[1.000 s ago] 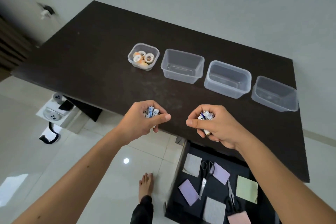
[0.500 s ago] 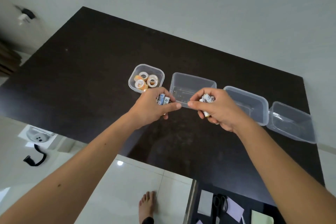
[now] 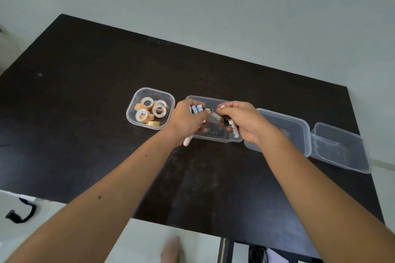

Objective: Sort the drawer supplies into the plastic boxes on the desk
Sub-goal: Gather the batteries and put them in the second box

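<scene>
Since half a second ago we have carried both hands forward from the near side of the boxes to a spot directly over the second box [image 3: 215, 137], and the batteries have begun to slip out of our grip. Furthest left of our hands, just beside the left hand's knuckles, sits the small square box [image 3: 130, 113] holding the tape rolls [image 3: 152, 111] on the dark tabletop [image 3: 85, 92]. Our left hand [image 3: 188, 119] is curled loosely around a few batteries [image 3: 196, 109], their blue-and-white ends poking up between thumb and fingers, while one white battery [image 3: 187, 141] hangs out below the heel of the hand, outside the near wall of the second box. Between the two hands more batteries show blurred above the box's clear floor; whether they are already lying in it we cannot tell. Our right hand [image 3: 245, 123] is half-spread, fingers bent downward, with a white battery [image 3: 234, 130] sticking out under the fingers near the box's right corner. Just under and beyond the right wrist lies the third box [image 3: 299, 126], and touching it further right the fourth box [image 3: 342, 149]; neither shows anything inside.
</scene>
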